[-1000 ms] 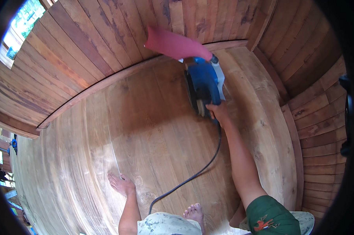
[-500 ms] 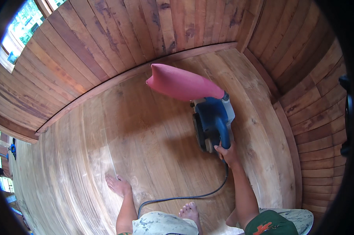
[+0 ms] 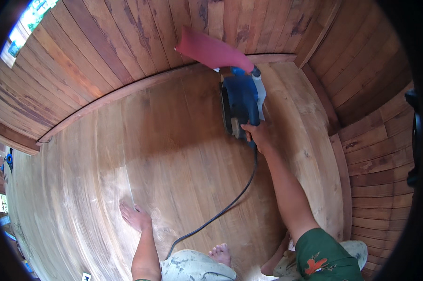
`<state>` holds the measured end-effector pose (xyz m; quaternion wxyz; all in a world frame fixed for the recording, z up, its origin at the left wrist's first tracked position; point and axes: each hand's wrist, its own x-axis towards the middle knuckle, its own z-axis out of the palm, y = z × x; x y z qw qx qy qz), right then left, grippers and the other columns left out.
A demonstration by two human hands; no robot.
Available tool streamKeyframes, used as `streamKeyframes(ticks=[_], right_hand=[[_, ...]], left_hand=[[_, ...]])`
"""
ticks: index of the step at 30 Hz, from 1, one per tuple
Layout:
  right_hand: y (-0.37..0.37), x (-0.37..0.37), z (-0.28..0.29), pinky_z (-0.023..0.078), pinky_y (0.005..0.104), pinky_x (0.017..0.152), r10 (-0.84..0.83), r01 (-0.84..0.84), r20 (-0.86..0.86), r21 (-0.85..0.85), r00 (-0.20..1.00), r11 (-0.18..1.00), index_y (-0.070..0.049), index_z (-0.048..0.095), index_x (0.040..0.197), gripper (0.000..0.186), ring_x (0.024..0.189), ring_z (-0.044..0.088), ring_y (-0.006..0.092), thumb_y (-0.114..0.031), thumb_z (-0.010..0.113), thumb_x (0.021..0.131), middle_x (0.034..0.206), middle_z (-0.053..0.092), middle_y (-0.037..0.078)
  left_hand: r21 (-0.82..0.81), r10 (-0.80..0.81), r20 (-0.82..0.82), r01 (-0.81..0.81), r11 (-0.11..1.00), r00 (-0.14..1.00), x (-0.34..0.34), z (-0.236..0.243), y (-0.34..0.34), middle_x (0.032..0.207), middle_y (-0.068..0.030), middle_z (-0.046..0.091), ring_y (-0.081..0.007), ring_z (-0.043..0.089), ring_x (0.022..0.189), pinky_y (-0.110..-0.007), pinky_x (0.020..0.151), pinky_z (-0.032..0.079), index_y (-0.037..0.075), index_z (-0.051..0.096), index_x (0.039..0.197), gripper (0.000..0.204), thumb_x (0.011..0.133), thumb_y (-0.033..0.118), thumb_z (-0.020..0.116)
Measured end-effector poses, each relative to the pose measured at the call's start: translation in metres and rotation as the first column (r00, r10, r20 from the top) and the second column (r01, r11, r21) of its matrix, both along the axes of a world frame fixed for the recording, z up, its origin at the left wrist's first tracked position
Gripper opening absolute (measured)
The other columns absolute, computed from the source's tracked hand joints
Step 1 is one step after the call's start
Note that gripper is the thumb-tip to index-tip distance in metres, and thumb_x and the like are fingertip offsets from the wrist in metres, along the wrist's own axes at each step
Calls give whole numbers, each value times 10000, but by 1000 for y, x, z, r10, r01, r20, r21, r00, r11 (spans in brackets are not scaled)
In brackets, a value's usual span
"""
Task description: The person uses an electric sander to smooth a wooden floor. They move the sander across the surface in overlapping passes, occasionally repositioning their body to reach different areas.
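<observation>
A blue belt sander [image 3: 242, 98] with a pink dust bag [image 3: 216, 50] stands on the wooden floor towards the far wall. My right hand [image 3: 257, 131] is wrapped round its rear handle, with the arm stretched forward. The sanding base faces left and looks tilted from the floor; whether the belt touches the boards cannot be made out. From the handle a dark power cord [image 3: 220, 213] curves back to my knee. On the left, my left hand [image 3: 135, 217] rests on the floor with fingers spread, holding nothing that I can see. A thin pale line runs across the boards beyond its fingertips.
The plank floor [image 3: 174, 182] meets a plank wall [image 3: 141, 37] ahead and another plank wall [image 3: 380, 178] on the right, both with wooden skirting. My bare foot [image 3: 220, 254] is at the lower middle. Bright openings show at the far left.
The sander has moved forward and slightly left in my right hand, its bag now overlapping the far wall in view. The cord has stretched out straighter. My left hand stays on the floor.
</observation>
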<state>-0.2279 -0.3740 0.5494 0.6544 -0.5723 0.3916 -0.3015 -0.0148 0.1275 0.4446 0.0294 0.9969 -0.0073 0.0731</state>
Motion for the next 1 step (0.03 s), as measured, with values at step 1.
streamKeyframes(ticks=[1], right_hand=[[-6, 6, -1, 435, 322, 463, 13, -13, 6, 12, 1000, 1000, -54, 596, 814, 187, 468, 556, 149, -101, 771, 860, 620, 600, 49]], left_hand=[[-15, -1, 12, 2, 1000, 1000, 1, 1, 0, 1679, -169, 350, -303, 324, 1553, -444, 1280, 250, 38, 372, 1600, 615, 1049, 292, 479]])
